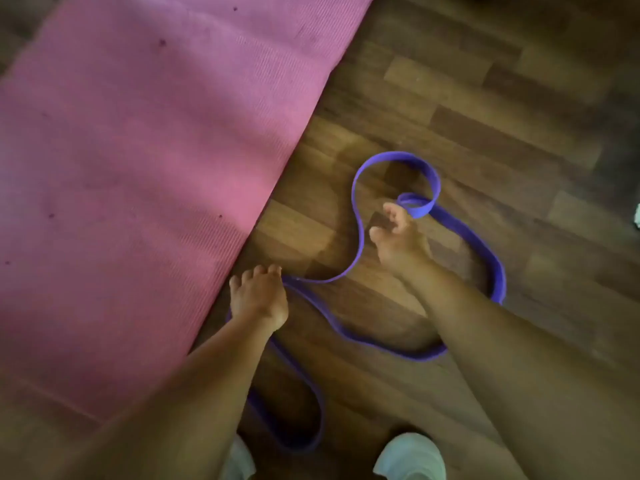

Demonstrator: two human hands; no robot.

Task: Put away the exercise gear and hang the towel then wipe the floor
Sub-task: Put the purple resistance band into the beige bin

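— What lies underfoot?
— A brown wood-plank floor (485, 109), boards in mixed light and dark tones.
— Anything else?
— Two pale shoe toes (410, 457) at the bottom edge, and a small white scrap (636, 218) at the right edge, too cropped to identify.

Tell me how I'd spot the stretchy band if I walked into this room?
Find the big pink exercise mat spread on the brown wooden floor. Just beside its right edge, on the bare wood, lies the purple band, with the left hand gripping it and the right hand reaching toward it. It is the only long, thin, loopy purple thing there.
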